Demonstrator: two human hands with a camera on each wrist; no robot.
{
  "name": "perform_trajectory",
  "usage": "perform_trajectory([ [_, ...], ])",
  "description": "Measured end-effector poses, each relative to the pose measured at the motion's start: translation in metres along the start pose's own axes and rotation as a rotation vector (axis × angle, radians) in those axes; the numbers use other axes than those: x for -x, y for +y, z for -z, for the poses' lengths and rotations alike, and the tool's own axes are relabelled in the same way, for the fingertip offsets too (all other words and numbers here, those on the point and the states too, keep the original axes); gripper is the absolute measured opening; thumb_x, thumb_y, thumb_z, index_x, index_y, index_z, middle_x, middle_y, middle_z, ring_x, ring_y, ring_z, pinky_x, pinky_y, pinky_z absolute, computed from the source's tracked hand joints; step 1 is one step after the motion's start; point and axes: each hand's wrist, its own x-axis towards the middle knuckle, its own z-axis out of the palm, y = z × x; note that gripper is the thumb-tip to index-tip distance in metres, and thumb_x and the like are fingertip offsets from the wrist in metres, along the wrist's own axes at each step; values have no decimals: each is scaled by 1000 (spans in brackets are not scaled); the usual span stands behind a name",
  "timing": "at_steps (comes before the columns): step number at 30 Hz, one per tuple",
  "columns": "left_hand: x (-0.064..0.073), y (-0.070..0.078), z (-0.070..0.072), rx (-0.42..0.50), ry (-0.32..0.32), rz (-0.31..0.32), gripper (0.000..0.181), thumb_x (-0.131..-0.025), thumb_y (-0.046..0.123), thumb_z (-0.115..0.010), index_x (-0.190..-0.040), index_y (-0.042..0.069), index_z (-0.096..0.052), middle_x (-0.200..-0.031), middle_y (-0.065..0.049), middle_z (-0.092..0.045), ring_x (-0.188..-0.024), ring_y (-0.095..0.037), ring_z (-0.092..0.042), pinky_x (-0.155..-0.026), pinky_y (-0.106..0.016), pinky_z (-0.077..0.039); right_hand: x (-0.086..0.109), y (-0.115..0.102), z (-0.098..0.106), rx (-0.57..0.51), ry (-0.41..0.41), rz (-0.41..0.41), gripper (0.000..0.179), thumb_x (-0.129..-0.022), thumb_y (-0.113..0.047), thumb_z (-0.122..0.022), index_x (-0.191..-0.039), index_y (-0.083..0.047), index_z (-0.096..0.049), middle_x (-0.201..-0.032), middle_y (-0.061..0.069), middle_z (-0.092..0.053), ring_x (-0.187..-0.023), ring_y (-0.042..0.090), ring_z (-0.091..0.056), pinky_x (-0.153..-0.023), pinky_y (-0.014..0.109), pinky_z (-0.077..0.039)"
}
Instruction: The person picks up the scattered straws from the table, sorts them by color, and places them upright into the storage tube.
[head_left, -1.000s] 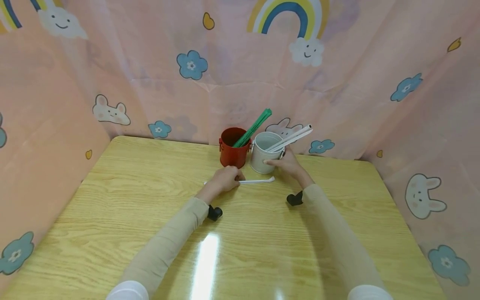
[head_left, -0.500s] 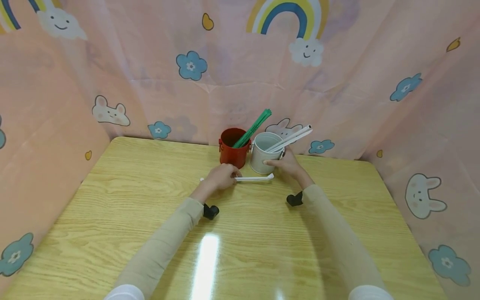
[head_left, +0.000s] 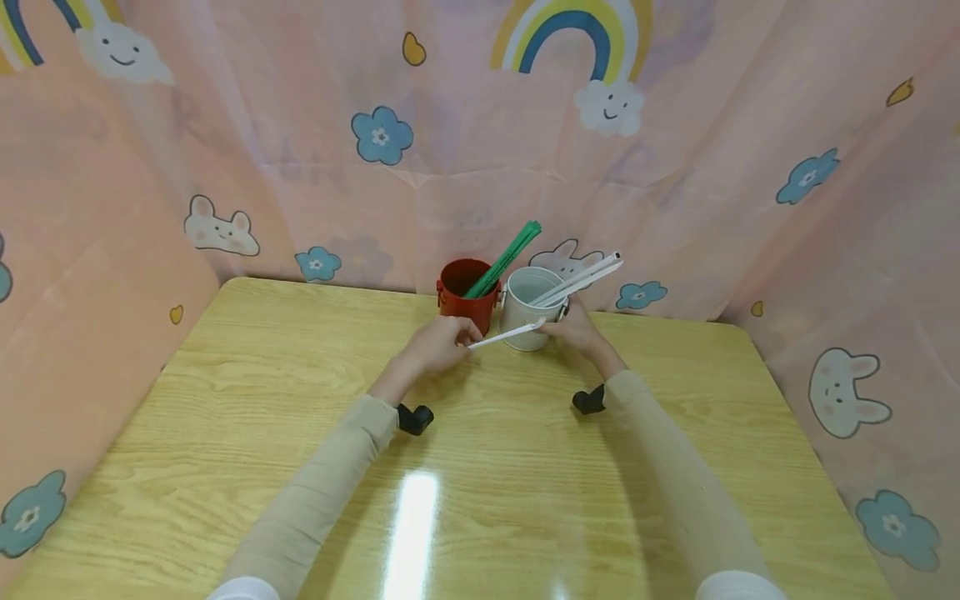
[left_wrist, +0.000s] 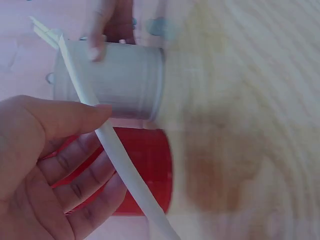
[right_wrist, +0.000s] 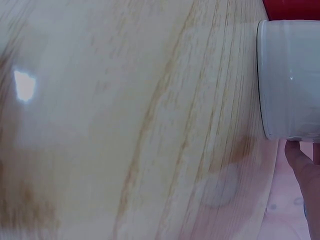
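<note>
My left hand pinches a slim white straw, seemingly paper-wrapped, between thumb and fingers. In the left wrist view the straw runs slantwise, its flattened wrapper end up at the left, and crosses in front of both buckets. At the right side of the white bucket, my right hand grips the wall, thumb on the front and fingers partly hidden behind. White sticks lean out of this bucket to the right. Touching or close on its left stands a red bucket with green sticks in it.
Both buckets stand near the back edge of a pale wooden table. Behind it and at the sides hangs a pink curtain with printed rabbits, flowers and rainbows. Light glares off the tabletop near the front.
The left hand has lifted the straw from low over the table and moved slightly left and back; the straw's right end now tilts up before the white bucket. The right hand stays put.
</note>
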Motion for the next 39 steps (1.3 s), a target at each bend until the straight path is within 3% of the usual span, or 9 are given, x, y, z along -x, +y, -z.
perform_trajectory([
  [7, 1, 12, 10, 109, 49, -50, 18, -88, 11, -69, -106, 9, -69, -88, -3, -68, -82, -15, -60, -76, -27, -49, 3, -4, -4, 28, -4, -37, 83, -74, 2, -79, -143, -2, -33, -141, 21, -44, -132, 32, -38, -118, 45, -24],
  [12, 0, 22, 16, 182, 79, -66, 22, -90, 12, -68, -111, 6, -69, -88, -5, -68, -79, -15, -60, -69, -24, -48, 0, 3, -4, 26, 0, -9, 88, -73, -2, -81, -145, -5, -31, -142, 20, -43, -133, 33, -39, -117, 47, -25],
  [22, -8, 37, 19, 187, 160, -116, 24, -91, 19, -67, -113, 11, -70, -92, -4, -69, -77, -14, -59, -66, -22, -48, -8, 29, 0, 38, -1, 43, 89, -74, -4, -81, -146, -14, -30, -143, 14, -43, -131, 28, -41, -115, 47, -29],
  [31, -18, 57, 24, 239, 229, -129, 24, -91, 20, -67, -113, 9, -68, -89, -4, -69, -78, -18, -60, -67, -21, -48, -8, 26, 2, 25, -7, 18, 88, -76, -5, -80, -146, -12, -28, -144, 16, -41, -131, 28, -41, -114, 47, -31],
  [39, -24, 72, 32, 257, 308, -157, 27, -91, 24, -66, -116, 13, -67, -92, -3, -69, -72, -15, -58, -59, -20, -44, -1, 5, 1, 7, -20, 8, 88, -75, -2, -79, -145, -4, -27, -142, 21, -40, -130, 33, -41, -113, 49, -31],
])
